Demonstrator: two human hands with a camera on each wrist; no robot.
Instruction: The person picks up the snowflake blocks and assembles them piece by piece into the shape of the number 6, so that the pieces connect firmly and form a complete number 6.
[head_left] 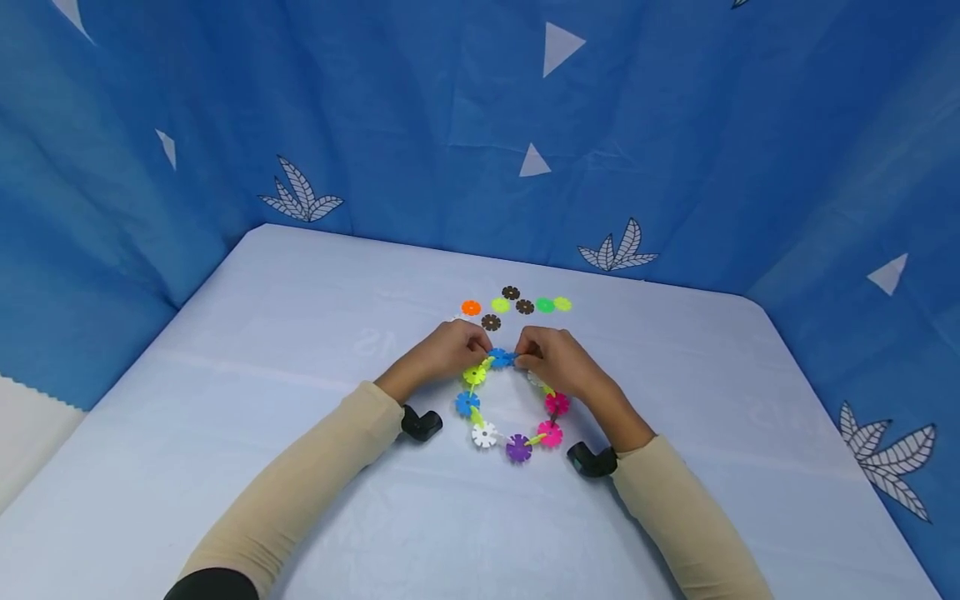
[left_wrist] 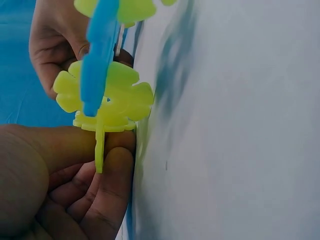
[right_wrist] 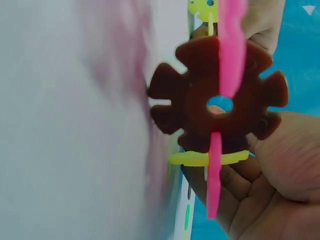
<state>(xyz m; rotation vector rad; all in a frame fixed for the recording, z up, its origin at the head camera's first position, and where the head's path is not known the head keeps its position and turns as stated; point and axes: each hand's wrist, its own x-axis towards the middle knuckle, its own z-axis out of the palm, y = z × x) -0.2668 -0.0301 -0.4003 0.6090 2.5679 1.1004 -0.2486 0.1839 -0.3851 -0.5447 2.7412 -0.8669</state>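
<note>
- Disc ring: multicoloured linked flower discs, on white table, far side between both hands
- Left hand: pinching ring's far-left part
- Right hand: pinching far-right part, exact disc hidden
- Loose discs: beyond hands

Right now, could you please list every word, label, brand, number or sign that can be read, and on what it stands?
No text can be read with certainty.
White tablecloth: faint letter-like marks beside the left hand, too pale to read.
Blue curtain: printed triangles and leaves, no lettering seen.
Flower-shaped pieces: no lettering seen.
</note>
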